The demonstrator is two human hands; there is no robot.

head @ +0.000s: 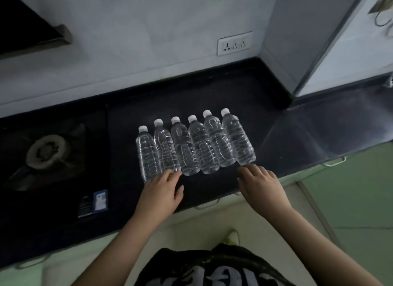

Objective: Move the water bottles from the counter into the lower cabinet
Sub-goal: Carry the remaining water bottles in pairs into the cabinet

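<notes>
Several clear water bottles [195, 145] with white caps stand side by side in a row on the black counter [212, 185]. My left hand [164, 189] hovers just in front of the two leftmost bottles, fingers relaxed, fingertips close to the bottom of the leftmost bottle [147, 156]. My right hand [260, 184] is in front of the rightmost bottle [238, 137], fingers spread and nearly touching its base. Neither hand holds anything. The lower cabinet fronts lie below the counter edge, with a handle [207, 204] between my hands.
A gas stove burner [45, 152] sits on the counter at the left. A wall socket [235, 43] is on the back wall. A grey pillar [306, 38] closes the right corner. A second cabinet handle [335, 161] shows at the right.
</notes>
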